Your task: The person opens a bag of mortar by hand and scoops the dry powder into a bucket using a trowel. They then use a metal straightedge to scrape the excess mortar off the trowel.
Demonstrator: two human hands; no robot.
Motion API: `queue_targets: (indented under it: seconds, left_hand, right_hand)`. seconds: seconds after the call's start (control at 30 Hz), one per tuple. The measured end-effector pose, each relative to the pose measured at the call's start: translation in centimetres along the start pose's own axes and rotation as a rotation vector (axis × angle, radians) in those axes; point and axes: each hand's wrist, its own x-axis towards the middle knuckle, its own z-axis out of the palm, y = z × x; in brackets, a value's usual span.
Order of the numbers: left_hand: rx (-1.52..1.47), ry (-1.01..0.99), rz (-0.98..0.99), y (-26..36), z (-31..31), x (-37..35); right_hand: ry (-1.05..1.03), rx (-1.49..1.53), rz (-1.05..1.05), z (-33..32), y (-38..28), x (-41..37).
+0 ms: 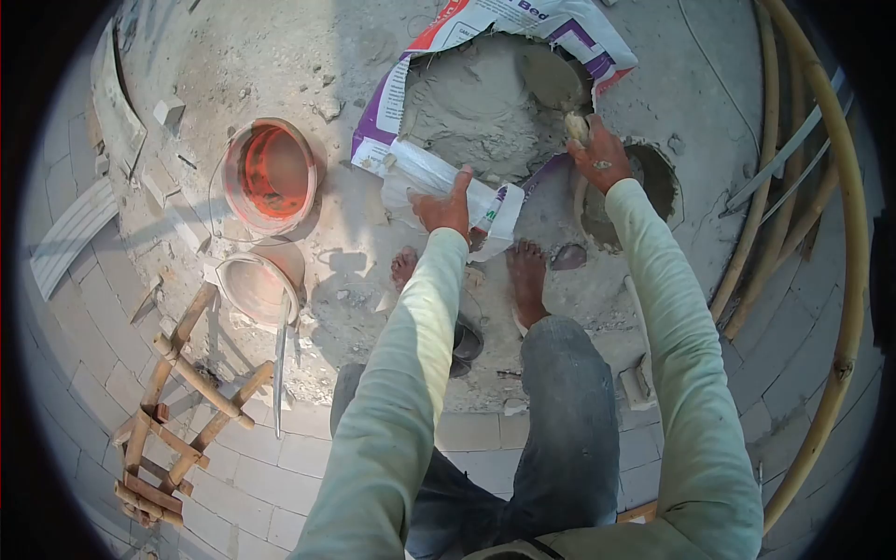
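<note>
A torn-open printed bag (375, 117) lies on the ground in front of me, holding grey cement-like powder (457, 98). My left hand (443, 203) grips the bag's near edge, which is folded over into a white roll. The fingers of my right hand (600, 159) are closed around the handle of a trowel (553, 78). Its rounded blade, coated in grey, rests on the powder at the bag's far right. Just below my right hand stands a bucket (659, 177) with a grey-crusted inside, partly covered by my wrist and sleeve.
To the left are an orange-lined bucket (271, 177) and a paler bucket (257, 287) with a long metal strip (281, 373) leaning at its rim. A wooden frame (177, 420) lies lower left. Bamboo poles (845, 280) curve along the right. Rubble is scattered over the floor.
</note>
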Motion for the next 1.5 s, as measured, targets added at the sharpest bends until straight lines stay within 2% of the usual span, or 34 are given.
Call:
queue_targets:
  seconds: [0.03, 0.07, 0.13, 0.17, 0.23, 0.3, 0.37, 0.4, 0.5, 0.53, 0.57, 0.63, 0.7, 0.73, 0.77, 0.83, 0.87, 0.9, 0.93, 0.97, 1.0, 1.1, 1.17, 1.23, 1.37, 1.43, 1.5]
  left_hand:
    - [0.115, 0.144, 0.027, -0.4, 0.9, 0.9]
    - [0.112, 0.145, 0.041, -0.4, 1.3, 1.3]
    - [0.254, 0.140, 0.105, -0.8, 1.7, 2.0]
    - [0.251, 0.136, 0.117, -1.8, 1.6, 3.3]
    - [0.258, 0.041, 0.271, -4.6, 0.7, 6.0]
    - [0.175, 0.032, 0.316, -4.2, -0.4, 5.2]
    - [-0.162, -0.203, 0.037, -5.0, -1.6, 6.1]
    - [-0.168, -0.199, 0.050, -5.6, -2.1, 6.4]
    - [-0.007, -0.431, 0.472, -8.1, -4.4, 6.7]
    - [-0.010, -0.423, 0.480, -9.0, -4.7, 6.5]
    - [-0.095, -0.357, 0.463, -8.9, -4.1, 6.2]
    - [-0.181, -0.302, 0.459, -7.7, -4.0, 4.5]
    - [-0.211, -0.225, 0.266, -5.0, -4.3, 1.9]
    - [-0.292, -0.281, 0.195, -5.3, -4.3, 2.1]
    - [-0.306, -0.294, 0.218, -6.4, -4.1, 3.0]
    - [-0.077, -0.262, 0.486, -8.9, -3.5, 5.2]
    - [-0.090, -0.265, 0.500, -8.3, -3.6, 4.3]
    - [-0.220, -0.278, 0.388, -6.7, -3.8, 2.7]
    - [-0.346, -0.296, 0.280, -5.6, -3.8, 1.9]
    - [-0.356, -0.303, 0.301, -5.5, -3.6, 2.0]
    - [-0.354, -0.280, 0.275, -5.8, -3.3, 2.4]
    - [-0.360, -0.267, 0.252, -6.4, -2.2, 3.6]
    - [-0.364, -0.259, 0.248, -6.4, -2.4, 4.0]
    - [-0.357, -0.331, 0.211, -6.0, -2.9, 4.0]
    - [-0.302, -0.270, 0.259, -6.2, -3.0, 4.0]
    - [-0.322, -0.296, 0.213, -6.4, -2.6, 4.7]
    - [-0.296, -0.308, 0.222, -5.7, -2.5, 4.5]
  right_hand:
    - [0.009, -0.049, -0.057, 0.2, 0.0, 0.7]
    - [0.021, -0.043, -0.062, 0.3, -0.4, 1.4]
    - [0.047, -0.230, -0.079, 0.9, -0.9, 2.5]
    - [0.060, -0.228, -0.078, 1.5, -0.5, 3.1]
    - [0.060, -0.311, -0.169, 2.7, -0.1, 4.2]
    - [0.037, -0.311, -0.224, 3.2, 0.1, 5.5]
    - [0.004, -0.297, -0.277, 4.1, 0.4, 5.9]
    - [-0.024, -0.267, -0.296, 4.1, 0.8, 6.2]
    - [-0.033, -0.197, -0.335, 4.6, 1.8, 5.6]
    - [-0.023, -0.166, -0.361, 4.9, 1.8, 5.4]
    - [-0.002, -0.169, -0.376, 5.0, 1.6, 5.6]
    - [-0.152, -0.133, -0.374, 5.7, 2.0, 5.5]
    - [-0.108, -0.104, -0.400, 6.6, 2.3, 4.8]
    - [-0.089, -0.070, -0.417, 6.9, 2.4, 4.4]
    - [-0.063, -0.081, -0.425, 7.1, 2.4, 4.2]
    - [-0.082, -0.075, -0.416, 7.7, 1.9, 3.6]
    - [-0.096, -0.120, -0.434, 7.6, 1.3, 3.8]
    - [-0.076, -0.130, -0.445, 7.8, 1.0, 4.2]
    - [-0.143, -0.059, -0.391, 8.1, 0.9, 4.8]
    - [-0.214, 0.014, -0.334, 7.9, 0.3, 5.0]
    - [-0.193, 0.009, -0.344, 7.6, -0.3, 5.3]
    - [-0.318, 0.010, -0.323, 7.4, -1.9, 5.8]
    - [-0.262, 0.041, -0.305, 8.4, -1.3, 5.9]
    - [-0.343, 0.059, -0.279, 8.7, -0.8, 6.0]
    - [-0.332, 0.228, -0.264, 9.4, -0.5, 6.0]
    - [-0.447, 0.275, -0.213, 9.1, -1.0, 6.8]
    - [-0.444, 0.304, -0.216, 9.4, -1.4, 6.7]
